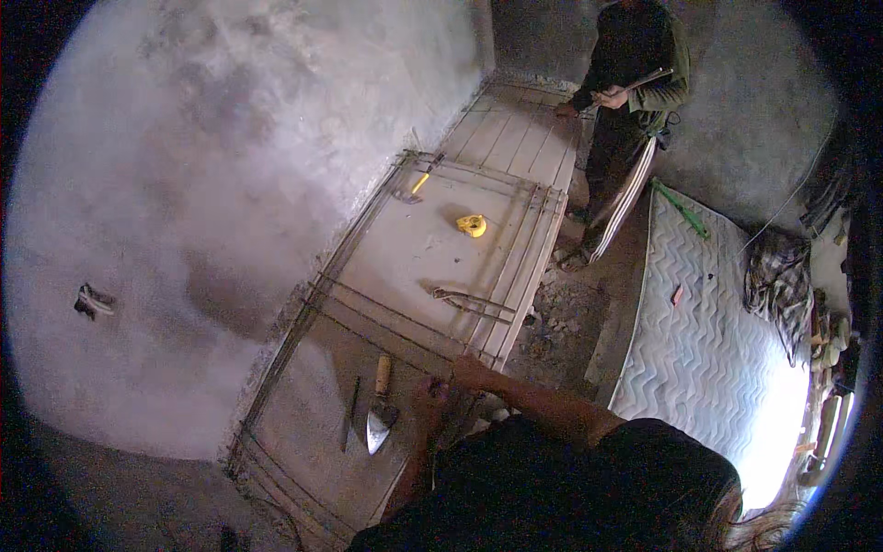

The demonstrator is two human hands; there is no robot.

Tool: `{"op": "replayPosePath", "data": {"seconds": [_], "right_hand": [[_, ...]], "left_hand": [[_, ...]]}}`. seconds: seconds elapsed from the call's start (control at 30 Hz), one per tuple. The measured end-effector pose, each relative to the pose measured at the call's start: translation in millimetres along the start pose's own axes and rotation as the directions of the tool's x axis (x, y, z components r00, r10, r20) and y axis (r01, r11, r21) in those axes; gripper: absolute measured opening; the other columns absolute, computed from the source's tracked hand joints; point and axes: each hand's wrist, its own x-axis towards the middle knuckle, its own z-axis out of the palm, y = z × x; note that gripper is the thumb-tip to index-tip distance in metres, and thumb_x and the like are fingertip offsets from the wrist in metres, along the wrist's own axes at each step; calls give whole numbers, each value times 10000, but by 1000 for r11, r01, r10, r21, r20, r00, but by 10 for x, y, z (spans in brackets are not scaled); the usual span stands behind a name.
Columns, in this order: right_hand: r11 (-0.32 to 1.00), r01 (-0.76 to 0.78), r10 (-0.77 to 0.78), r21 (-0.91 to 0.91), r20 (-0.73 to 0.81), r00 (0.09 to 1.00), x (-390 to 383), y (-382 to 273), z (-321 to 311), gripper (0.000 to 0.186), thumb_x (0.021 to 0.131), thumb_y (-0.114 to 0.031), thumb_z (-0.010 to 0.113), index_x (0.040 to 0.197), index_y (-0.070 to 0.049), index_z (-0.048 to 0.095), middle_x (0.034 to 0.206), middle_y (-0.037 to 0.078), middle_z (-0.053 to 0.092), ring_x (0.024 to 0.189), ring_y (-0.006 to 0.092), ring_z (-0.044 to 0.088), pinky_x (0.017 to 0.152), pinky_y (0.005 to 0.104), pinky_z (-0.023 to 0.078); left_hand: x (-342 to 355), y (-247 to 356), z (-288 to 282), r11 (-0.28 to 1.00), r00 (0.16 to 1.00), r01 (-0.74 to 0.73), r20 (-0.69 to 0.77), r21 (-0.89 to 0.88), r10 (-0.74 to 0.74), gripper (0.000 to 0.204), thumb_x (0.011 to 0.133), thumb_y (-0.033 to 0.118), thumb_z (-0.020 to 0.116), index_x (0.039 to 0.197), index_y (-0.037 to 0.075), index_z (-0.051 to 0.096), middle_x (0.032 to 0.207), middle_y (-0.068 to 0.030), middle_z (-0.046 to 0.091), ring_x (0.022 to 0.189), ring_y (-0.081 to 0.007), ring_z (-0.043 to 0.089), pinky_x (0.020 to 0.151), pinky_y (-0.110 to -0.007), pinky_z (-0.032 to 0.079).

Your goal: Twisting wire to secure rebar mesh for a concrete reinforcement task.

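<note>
Both my hands are close together at the near edge of a board platform (pixel 409 248), beside thin steel reinforcing bars (pixel 391 324). My right hand (pixel 471 373) reaches in from the right, its fingers closed at the bars along the edge. My left hand (pixel 430 392) is just left of it, fingers curled. What either hand grips is too dark and small to make out. Left of my left hand, a trowel (pixel 377 431) with a wooden handle lies on the boards, a dark flat rod (pixel 350 414) alongside. Beyond my hands lie long-handled pincers (pixel 474 302).
A yellow tape measure (pixel 472 225) and a yellow-handled hammer (pixel 421 184) lie farther up the platform. A co-worker (pixel 635 101) stands at the far end holding a rod-like tool. Rubble (pixel 561 308) covers the floor at right, beside a leaning mattress (pixel 690 331). A bare wall (pixel 239 184) borders the left.
</note>
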Motion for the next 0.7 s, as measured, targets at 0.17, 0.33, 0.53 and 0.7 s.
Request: {"op": "replayPosePath", "data": {"seconds": [0.17, 0.33, 0.53, 0.7], "right_hand": [[970, -89, 108, 228, -73, 991, 20, -13, 160, 398, 753, -386, 610, 666, 2, 624, 623, 171, 586, 562, 302, 578, 546, 426, 462], [688, -45, 97, 724, -30, 995, -466, -512, -1164, 270, 731, -319, 615, 703, -54, 654, 677, 132, 635, 557, 260, 590, 538, 414, 474], [940, 208, -242, 269, 99, 965, -148, -367, -787, 252, 689, -285, 644, 796, -58, 667, 699, 142, 632, 581, 265, 582, 560, 405, 482], [996, -43, 9, 76, 405, 914, -89, -559, -907, 296, 686, -289, 676, 871, -58, 670, 768, 134, 647, 645, 252, 607, 603, 395, 505]], "left_hand": [[90, -37, 44, 936, 990, 78, 87, 344, -114, 325, 781, 338, 625, 927, 48, 631, 836, -137, 642, 808, -297, 621, 729, -388, 481], [101, 166, -5, 932, 970, 202, 70, 301, -232, 330, 797, 356, 601, 900, 44, 634, 796, -137, 645, 762, -303, 623, 711, -396, 481], [172, -117, -37, 965, 966, 241, 71, 102, -249, 373, 807, 343, 611, 996, 22, 610, 884, -128, 647, 802, -274, 617, 741, -383, 477], [-65, -353, 67, 949, 965, 261, 31, -178, -259, 435, 804, 334, 625, 1103, 23, 571, 1011, -113, 624, 893, -251, 600, 793, -382, 471]]}}
